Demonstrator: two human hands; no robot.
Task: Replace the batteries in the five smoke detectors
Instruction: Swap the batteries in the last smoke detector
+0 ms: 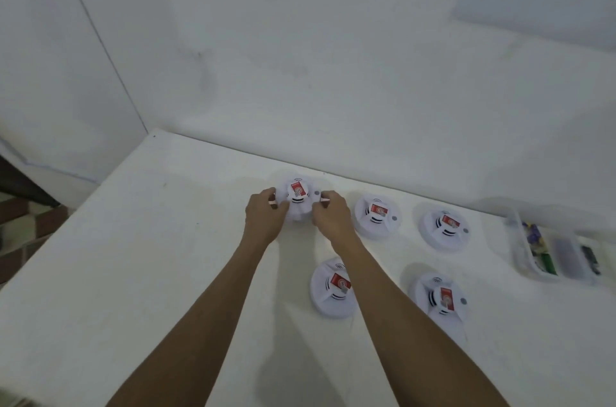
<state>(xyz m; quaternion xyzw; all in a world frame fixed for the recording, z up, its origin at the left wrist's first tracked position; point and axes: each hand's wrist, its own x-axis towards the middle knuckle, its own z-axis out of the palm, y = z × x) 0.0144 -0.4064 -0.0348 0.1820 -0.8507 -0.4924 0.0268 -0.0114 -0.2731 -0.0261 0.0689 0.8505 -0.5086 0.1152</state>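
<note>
- White walls back a white table [133, 273] that carries everything.
- Left hand [265, 216] and right hand [331, 215] curl round opposite edges of one smoke detector [298, 203], clasping it between them, probably to twist it open (a two-sided hold suits turning).
- Four other detectors [376, 215] lie face up, right of the hands and nearer the person, likely queued.
- Far right of the hands, a clear tub [520, 250] holds what look like batteries [536, 240], too blurred to count.

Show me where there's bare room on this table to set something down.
Widest bare stretch: the table left of the left hand, out to its edge. A smaller patch: the front edge, between the forearms. Right of the right hand it's crowded: four detectors cluster beside the clear box. Both hands grip the fifth detector.
</note>
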